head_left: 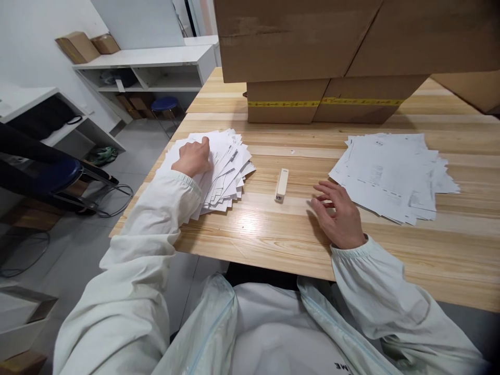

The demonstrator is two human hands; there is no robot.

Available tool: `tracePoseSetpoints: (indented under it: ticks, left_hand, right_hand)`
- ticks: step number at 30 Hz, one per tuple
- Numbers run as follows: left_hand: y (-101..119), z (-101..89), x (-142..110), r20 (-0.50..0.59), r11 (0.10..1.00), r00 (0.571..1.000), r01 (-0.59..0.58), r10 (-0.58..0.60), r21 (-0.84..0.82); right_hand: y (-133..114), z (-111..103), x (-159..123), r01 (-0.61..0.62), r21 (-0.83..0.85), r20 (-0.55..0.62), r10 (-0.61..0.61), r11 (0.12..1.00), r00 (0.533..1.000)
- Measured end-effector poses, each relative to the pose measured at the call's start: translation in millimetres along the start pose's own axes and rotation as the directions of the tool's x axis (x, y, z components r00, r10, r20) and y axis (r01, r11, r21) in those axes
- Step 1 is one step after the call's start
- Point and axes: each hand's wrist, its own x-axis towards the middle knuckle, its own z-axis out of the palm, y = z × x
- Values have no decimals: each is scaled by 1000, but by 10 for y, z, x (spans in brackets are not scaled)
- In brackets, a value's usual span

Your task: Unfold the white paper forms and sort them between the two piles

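Note:
At the table's left edge, my left hand (194, 158) lies on a fanned, untidy stack of white printed paper (224, 179). Its fingers are curled down at the top sheets and partly hidden by the back of the hand; how many sheets they grip cannot be seen. My right hand (339, 216) hovers at or just above the tabletop, fingers apart and slightly bent, holding nothing. It is close to the near left corner of a second spread pile of printed paper (390, 174). Between the hands lies a cream-coloured stapler (282, 185), touched by neither.
Large brown cardboard boxes (289, 101) with yellow tape stand stacked at the back of the wooden table (258, 245). To the left are a white shelf unit (156, 57), blue stools (164, 103) and a person's dark-clothed leg (23, 140).

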Motion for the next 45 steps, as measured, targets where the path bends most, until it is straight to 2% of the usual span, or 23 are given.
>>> tracePoseSetpoints:
  ticks: [5, 9, 12, 14, 16, 17, 18, 19, 20, 21, 23, 25, 28, 29, 31, 33, 35, 39, 45]
  left_hand:
    - [-37, 40, -33, 10, 1000, 1000, -6, 6, -6]
    - [-164, 156, -46, -54, 992, 999, -4, -2, -122]
    - [-318, 235, -120, -156, 977, 981, 85, -116, -195]
    - [-442, 224, -286, -276, 923, 933, 120, -231, -367]
    - [-551, 142, -581, -391, 774, 861, 6, -326, -633]
    - [-584, 80, -769, -434, 665, 836, -116, -336, -738]
    - [-593, 12, -971, -454, 491, 831, -262, -323, -830]
    - [-574, -53, -1171, -437, 275, 864, -369, -250, -888]
    - [-523, -106, -1354, -404, 114, 899, -390, -168, -914]
    - [-441, -138, -1506, -374, 11, 921, -375, -106, -927]
    - [-198, -108, -1687, -356, -144, 934, -358, -36, -923]
    - [102, 52, -1705, -277, -265, 960, -256, 46, -930]
    - [537, 411, -1571, -195, -403, 979, -155, 59, -902]
    - [658, 522, -1519, -174, -429, 983, -136, 52, -893]
    - [852, 691, -1428, -147, -463, 988, -106, 52, -880]
    - [980, 781, -1355, -122, -482, 990, -71, 75, -874]
    - [1048, 814, -1287, -101, -494, 991, -47, 83, -868]
    - [1072, 815, -1184, -66, -498, 997, -36, 44, -867]
    - [1065, 800, -1191, -50, -510, 996, -2, 80, -860]
  right_hand:
    - [13, -6, -1, 4, -6, -12, -5, 1000, 1000]
    - [9, -9, 1, 8, -7, -15, -8, 1000, 1000]
    - [21, -9, 3, 19, -5, -17, -19, 1000, 1000]
    - [39, -14, 8, 29, 9, -32, -29, 1000, 999]
    - [41, -19, 18, 35, 44, -53, -33, 998, 998]
    - [26, -20, 25, 29, 77, -62, -24, 997, 998]
    - [-3, -17, 33, 9, 131, -67, 0, 991, 998]
    - [-49, -11, 42, -30, 209, -53, 43, 977, 998]
    - [-111, -2, 51, -88, 317, -10, 96, 944, 995]
    - [-186, 8, 60, -156, 431, 58, 145, 889, 988]
    - [-347, 20, 71, -285, 597, 217, 191, 749, 957]
    - [-471, 10, 67, -373, 665, 326, 198, 647, 924]
    - [-493, -34, 12, -435, 685, 361, 247, 584, 900]
    - [-456, -45, -21, -429, 685, 336, 266, 589, 903]
    - [-348, -48, -103, -350, 655, 205, 288, 670, 935]
    - [-234, -31, -186, -247, 576, 41, 274, 779, 961]
    - [-153, -12, -244, -201, 495, -49, 259, 845, 965]
    - [-113, -23, -265, -231, 392, -100, 290, 891, 952]
    - [-161, -76, -238, -203, 353, -139, 265, 913, 954]
